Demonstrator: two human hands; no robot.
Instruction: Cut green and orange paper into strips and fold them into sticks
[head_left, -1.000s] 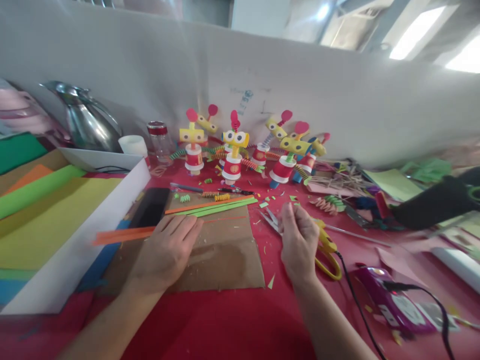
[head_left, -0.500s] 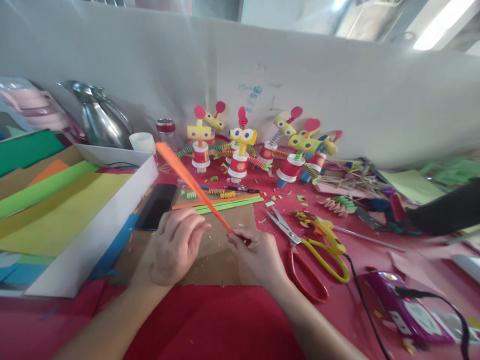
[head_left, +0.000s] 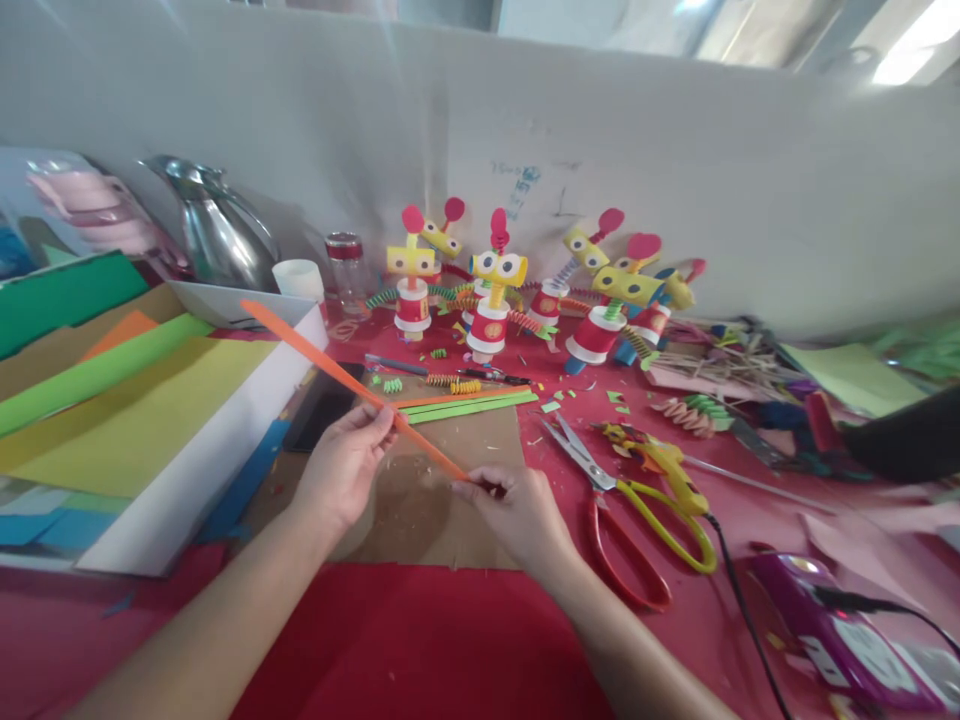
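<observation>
A long orange paper strip (head_left: 322, 362) runs slantwise above the brown cardboard (head_left: 450, 520). My left hand (head_left: 346, 455) pinches it near its middle, between thumb and fingers. Its lower right end is gripped by my right hand (head_left: 517, 505), with the fingertips closed. Beyond my hands, green paper strips (head_left: 480, 403) and another orange strip lie on the cardboard's far edge. Small coiled paper springs (head_left: 457, 384) rest just behind them. A dark phone (head_left: 319, 408) lies partly behind my left hand.
Scissors (head_left: 600, 478) lie open at the right, beside a yellow glue gun (head_left: 679, 480) with a cord. Several paper-cup robot figures (head_left: 487, 335) stand along the back. A white box (head_left: 217, 440) of coloured paper is at the left. A purple device (head_left: 840, 630) sits front right.
My left hand has gone from loose and off the strip to pinching its middle. The strip's far end has swung left and down. The view has shifted slightly.
</observation>
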